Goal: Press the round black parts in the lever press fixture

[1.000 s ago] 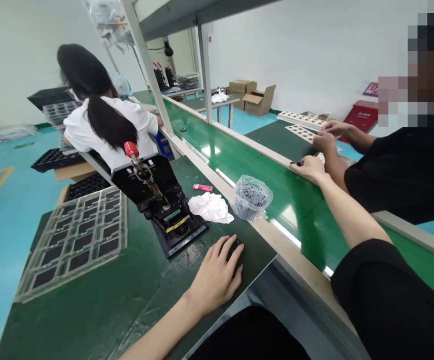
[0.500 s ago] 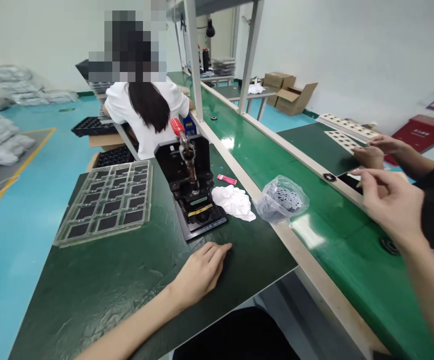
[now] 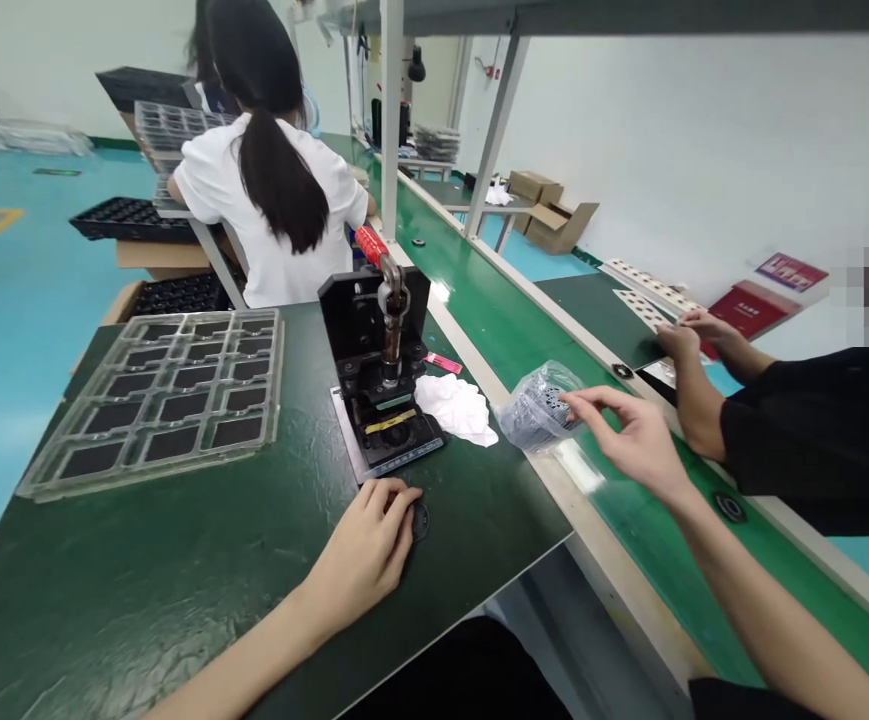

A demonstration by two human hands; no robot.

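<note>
Black disc point(image 3: 421, 521) inside the near right corner of the desk point(image 3: 254, 540), at loosely curled left hand point(image 3: 366, 540), hold untellable; bag point(image 3: 528, 420) of small parts point(image 3: 552, 399) past the right edge, at nearly pinched right hand point(image 3: 640, 440), grasp untellable, possibly spilling if tugged.

We look out through one camera worn on the head, aimed forward and down. Our left hand point(image 3: 365, 540) and right hand point(image 3: 635, 438) sit close before it, in the lower half of the view. Below us we see the table point(image 3: 216, 535) from above at a slant; farther off, our sight runs diagonally along the green belt point(image 3: 488, 312) and up to the white wall point(image 3: 674, 130).
</note>
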